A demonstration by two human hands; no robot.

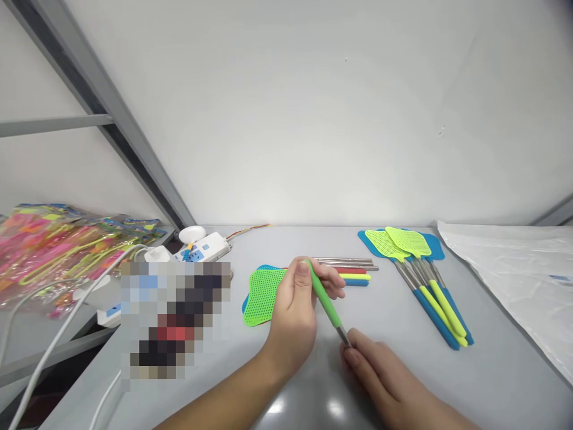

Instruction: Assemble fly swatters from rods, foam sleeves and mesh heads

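My left hand (293,313) is closed around the upper end of a green fly swatter handle (326,300), its thumb on the tip. A metal rod (343,335) comes out of the handle's lower end, and the fingers of my right hand (380,370) pinch it. Behind my left hand lies a green perforated swatter head (264,297), with a blue one (268,267) partly under it. Just beyond the hands are several metal rods (344,263) and red, yellow (358,277) and blue handle grips, partly hidden by my left hand.
Several swatters with yellow-green heads (409,242) and blue ones lie fanned at the right. A clear plastic sheet (505,269) covers the right edge. At left are a power strip (208,248), white cables (67,322), a pixelated patch and bagged colourful items (67,251).
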